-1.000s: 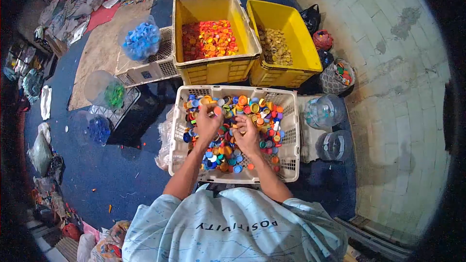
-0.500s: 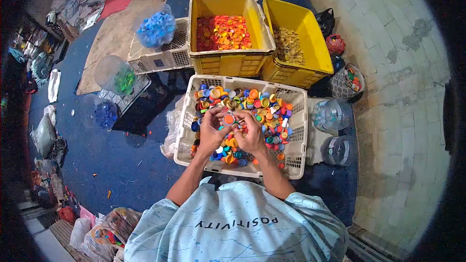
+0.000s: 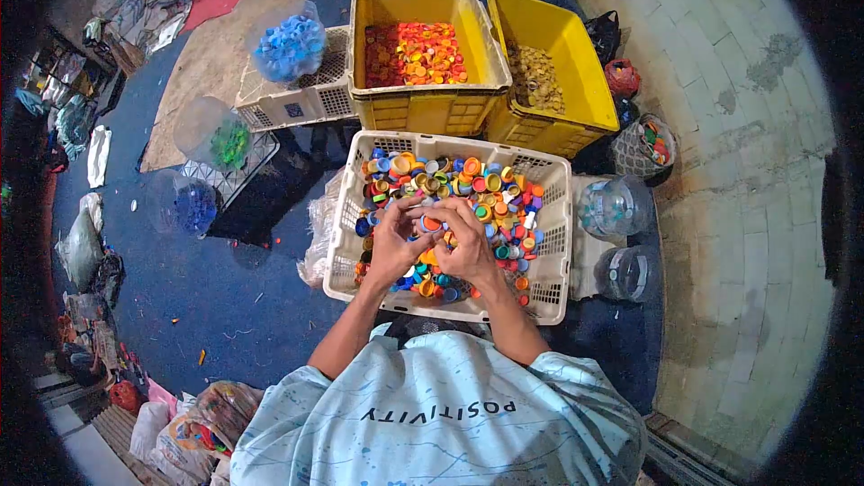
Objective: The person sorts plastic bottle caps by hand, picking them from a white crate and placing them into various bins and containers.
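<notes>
Orange-red cap [image 3: 432, 224], in my head view, sits between the fingertips of my left hand [image 3: 389, 250] and right hand [image 3: 468, 255], both curled closed around it, above the mixed caps [image 3: 472, 165] in the white crate [image 3: 340, 256]. I'd brace it lightly with one hand, turn it with the other, and work low so a slip stays inside.

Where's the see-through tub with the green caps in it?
In the head view, the clear tub of green caps is on the left side, just above the tub of dark blue caps.
</notes>
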Action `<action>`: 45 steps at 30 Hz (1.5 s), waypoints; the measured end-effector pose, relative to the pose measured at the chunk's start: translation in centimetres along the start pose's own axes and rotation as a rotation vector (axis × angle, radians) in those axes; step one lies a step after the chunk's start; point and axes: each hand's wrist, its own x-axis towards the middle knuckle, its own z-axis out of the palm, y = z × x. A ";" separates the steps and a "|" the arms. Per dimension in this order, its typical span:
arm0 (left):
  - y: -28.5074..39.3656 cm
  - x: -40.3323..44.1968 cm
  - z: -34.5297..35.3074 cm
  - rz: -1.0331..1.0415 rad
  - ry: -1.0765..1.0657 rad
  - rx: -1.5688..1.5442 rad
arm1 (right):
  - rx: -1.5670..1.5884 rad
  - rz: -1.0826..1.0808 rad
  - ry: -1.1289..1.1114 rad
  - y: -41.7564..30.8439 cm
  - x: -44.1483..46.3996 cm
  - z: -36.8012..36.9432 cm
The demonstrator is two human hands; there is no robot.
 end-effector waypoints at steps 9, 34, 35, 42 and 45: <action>1.3 -0.5 -0.8 -0.050 -0.033 0.114 | -0.053 0.037 -0.074 0.7 -0.3 0.2; -7.2 -0.8 -2.6 -0.281 0.136 -0.251 | 0.828 1.089 0.366 6.8 -6.1 4.2; -8.2 -1.0 -3.5 -0.315 0.149 -0.321 | 0.630 1.064 0.317 8.4 -6.6 4.4; -6.2 -1.8 -6.2 -0.612 0.454 -0.643 | -0.159 0.400 -0.118 10.1 -4.3 5.7; -6.3 -2.1 -7.1 -0.619 0.495 -0.663 | -0.296 0.252 -0.277 10.3 -3.4 6.8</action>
